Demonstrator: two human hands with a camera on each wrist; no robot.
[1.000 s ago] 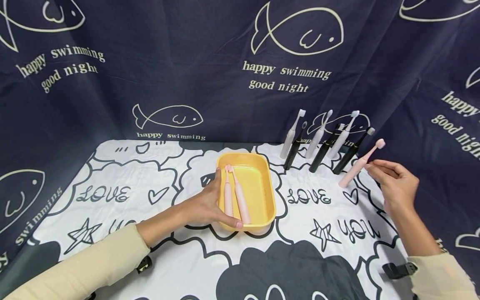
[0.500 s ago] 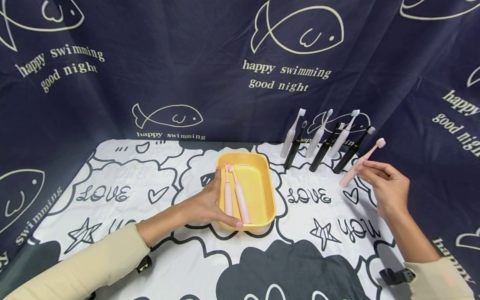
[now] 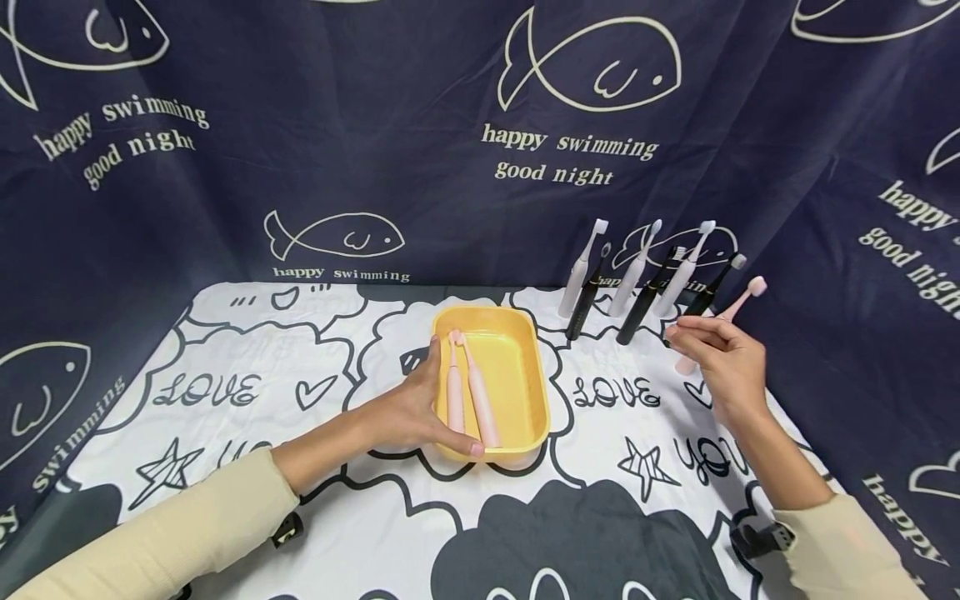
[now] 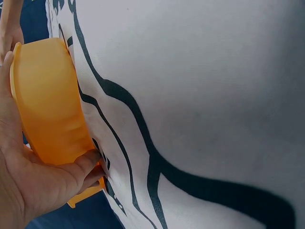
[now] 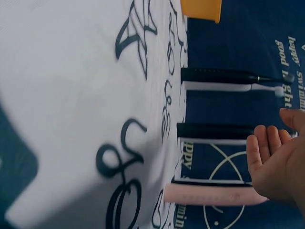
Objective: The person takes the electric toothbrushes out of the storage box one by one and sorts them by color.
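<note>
My left hand (image 3: 408, 417) grips the left side of a yellow plastic bin (image 3: 521, 383), its thumb at the near rim. Two pink electric toothbrushes (image 3: 482, 408) lie inside, heads together. To the right, my right hand (image 3: 720, 367) hovers with loosely bent fingers and nothing in them, overlapping the rightmost black electric toothbrush (image 3: 702, 298). Behind that hand, a third pink toothbrush (image 3: 742, 302) stands upright, partly hidden. In the right wrist view, the fingertips are close to the upper part of a black toothbrush (image 5: 214, 130), with the pink one (image 5: 209, 194) below.
Upright white toothbrushes (image 3: 576, 287) and black toothbrushes (image 3: 587, 308) stand in staggered rows at the back right. A patterned white cloth (image 3: 225, 358) covers the table. Dark blue fish-print curtains (image 3: 420, 125) hang behind and at both sides.
My right hand has moved left from beside the standing pink toothbrush, passing in front of it toward the black one. The left hand and bin have stayed put.
</note>
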